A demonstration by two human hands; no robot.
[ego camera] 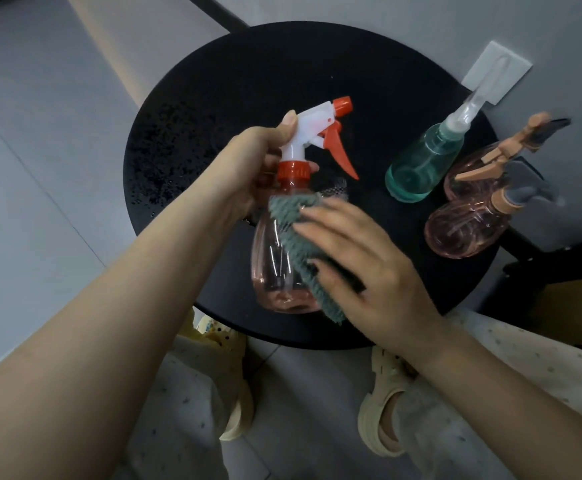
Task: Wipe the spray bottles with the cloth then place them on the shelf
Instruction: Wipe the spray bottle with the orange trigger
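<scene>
Fingers of our left hand (251, 168) curl round the spray bottle (275, 254) neck; our blurred right hand (369, 265) seemingly presses cloth (291, 214) flat-fingered.

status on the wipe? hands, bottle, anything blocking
Left hand grips orange-trigger bottle at neck. Right hand presses cloth on its body. Teal bottle, two pink bottles stand on table, not blocking.

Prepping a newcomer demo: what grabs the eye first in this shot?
The pink spray bottle with its orange-and-white trigger, mid-frame above the round black table: the left hand grips its neck while the right hand presses a grey-green cloth against its side. At the table's right edge stand a teal bottle and two pink bottles.
</scene>
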